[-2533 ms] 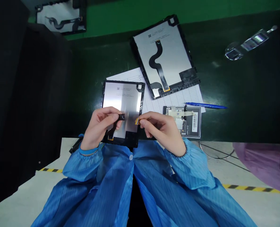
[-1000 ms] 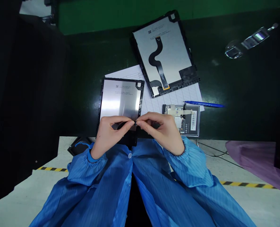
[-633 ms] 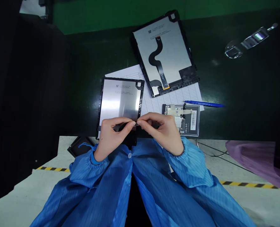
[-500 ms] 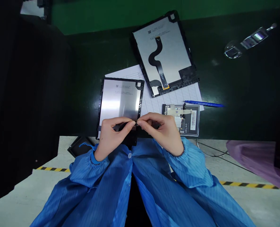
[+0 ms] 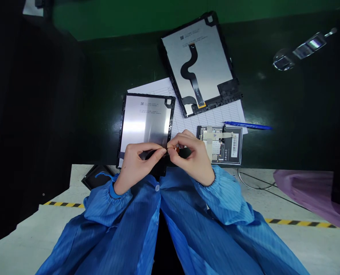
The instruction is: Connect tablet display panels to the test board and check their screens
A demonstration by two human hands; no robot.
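Observation:
At the front edge of the table, a display panel (image 5: 147, 118) with a silvery back and black frame lies beneath my hands. My left hand (image 5: 139, 162) pinches thumb against forefinger at the panel's lower right corner; a dark strip shows under its fingers. Fingertip to fingertip with it, my right hand (image 5: 190, 154) is closed in a pinch. An orange-brown end of what looks like a flex cable (image 5: 177, 149) peeks out between its fingers. Most of this small part is hidden by both hands. Right of my right hand lies a circuit board with battery (image 5: 234, 151), taped across.
A second display panel (image 5: 204, 57) with a curved black flex cable (image 5: 187, 70) lies tilted behind, partly on a printed sheet (image 5: 149, 88). A blue pen (image 5: 248, 125) rests on the right. Farther right is a clear, shiny object (image 5: 309, 46). A dark tray (image 5: 93, 179) sits below the edge.
My right hand has shifted slightly left and turned, its fingers more curled. An orange-brown bit now shows between them. My left hand has barely moved, edging slightly right.

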